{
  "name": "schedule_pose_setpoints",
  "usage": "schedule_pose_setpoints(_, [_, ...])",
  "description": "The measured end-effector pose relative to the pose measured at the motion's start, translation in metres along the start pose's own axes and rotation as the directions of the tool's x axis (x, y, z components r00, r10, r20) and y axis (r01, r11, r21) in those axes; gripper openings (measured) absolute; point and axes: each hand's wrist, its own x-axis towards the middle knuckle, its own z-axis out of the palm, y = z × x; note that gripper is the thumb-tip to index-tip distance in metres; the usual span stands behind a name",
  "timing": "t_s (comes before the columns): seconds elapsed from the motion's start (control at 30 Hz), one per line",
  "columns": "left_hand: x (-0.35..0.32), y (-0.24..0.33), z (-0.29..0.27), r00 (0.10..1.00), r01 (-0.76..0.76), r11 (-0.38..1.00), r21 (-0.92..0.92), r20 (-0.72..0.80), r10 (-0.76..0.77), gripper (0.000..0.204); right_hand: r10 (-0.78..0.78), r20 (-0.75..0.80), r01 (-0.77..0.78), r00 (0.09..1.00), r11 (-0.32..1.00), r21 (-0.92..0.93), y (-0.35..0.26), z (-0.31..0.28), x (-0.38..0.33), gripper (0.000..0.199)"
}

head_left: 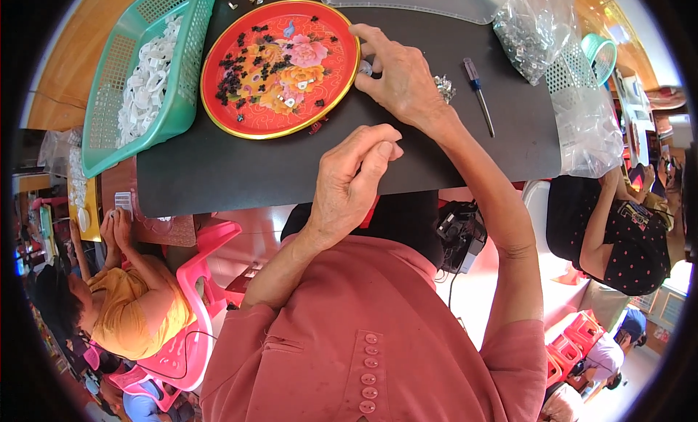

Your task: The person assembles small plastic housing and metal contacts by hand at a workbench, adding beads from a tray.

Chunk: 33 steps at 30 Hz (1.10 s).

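My left hand [356, 176] is closed above the near table edge, thumb pressed against the curled fingers. Whatever may be inside it is hidden. My right hand [404, 79] reaches over the dark table beside the right rim of a round red floral tray [243, 124], fingers apart and curved. A small clear, shiny piece [366, 68] shows between its thumb and fingers, apparently lying on the table. Small black pieces [234, 71] are scattered over the tray, mostly on its left half, with a few pale bits. Close to my right wrist lies a little heap of silvery metal parts [445, 89].
A green plastic basket [185, 80] of white parts stands left. A screwdriver [477, 95] lies right, near a clear bag of metal parts [529, 40]. A plastic lid or tray [414, 4] is at the back. Other people sit left and right; a pink chair [196, 276] is at left.
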Motion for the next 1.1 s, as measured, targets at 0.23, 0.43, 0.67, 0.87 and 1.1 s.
schedule_pose_setpoints(0.23, [0.007,-0.002,-0.003,0.997,0.071,0.993,-0.091,-0.015,-0.073,0.016,0.067,-0.075,-0.056,0.995,0.988,0.147,0.002,-0.018,-0.014,0.049])
schedule_pose_setpoints(0.43, [0.020,-0.012,0.002,0.949,0.288,0.774,-0.564,0.057,-0.311,0.032,0.055,-0.200,0.050,0.978,0.874,0.484,-0.008,-0.028,-0.048,0.044])
schedule_pose_setpoints(0.67, [0.025,-0.016,0.006,0.965,0.255,0.836,-0.487,0.081,-0.247,0.025,0.072,-0.287,0.093,0.955,0.847,0.524,-0.006,-0.022,-0.091,0.034])
schedule_pose_setpoints(0.87, [0.022,-0.015,0.012,0.980,0.197,0.912,-0.361,0.056,-0.189,0.026,0.080,-0.299,0.078,0.951,0.872,0.483,-0.016,-0.027,-0.102,0.029])
schedule_pose_setpoints(1.1, [0.018,-0.007,0.019,0.963,0.265,0.823,-0.502,0.100,-0.249,0.034,0.055,-0.349,0.109,0.936,0.894,0.434,-0.014,-0.025,-0.104,0.026])
